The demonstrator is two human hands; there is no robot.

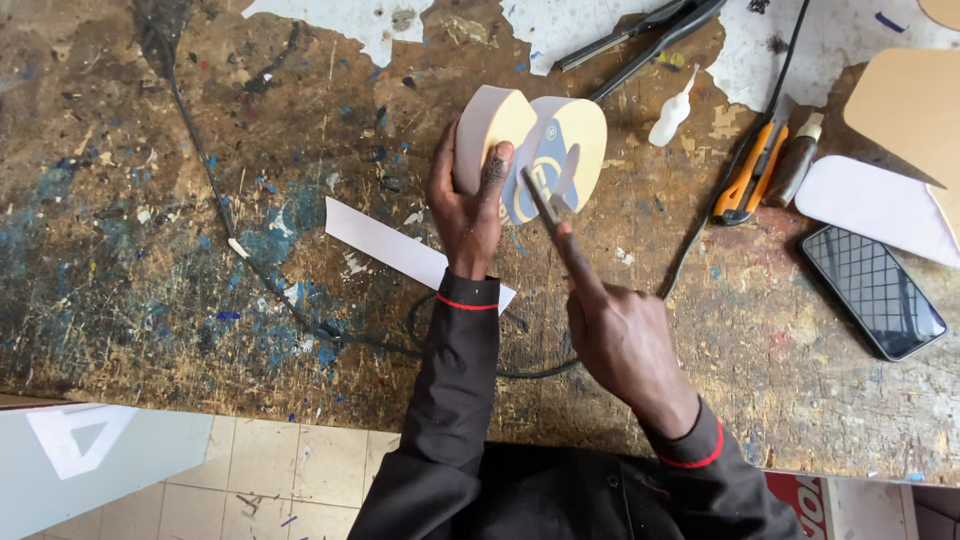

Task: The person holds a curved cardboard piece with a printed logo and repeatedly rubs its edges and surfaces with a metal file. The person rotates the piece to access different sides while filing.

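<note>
My left hand (467, 207) grips a small curved form made of pale yellow and white board (520, 135), with a blue printed patch on its face, holding it upright above the workbench. My thumb presses on its front. My right hand (617, 335) holds a thin metal blade tool (550, 205) with the forefinger stretched along it. The blade's tip rests against the blue patch of the board piece. A white paper strip (385, 243) lies on the bench under my left wrist.
A worn, paint-stained wooden bench (200, 200) carries a black cable (250, 262), an orange utility knife (752, 172), a dark-handled tool (795, 165), a small white glue bottle (672, 112), a phone (872, 290), black pliers (640, 35) and tan board pieces (905, 100).
</note>
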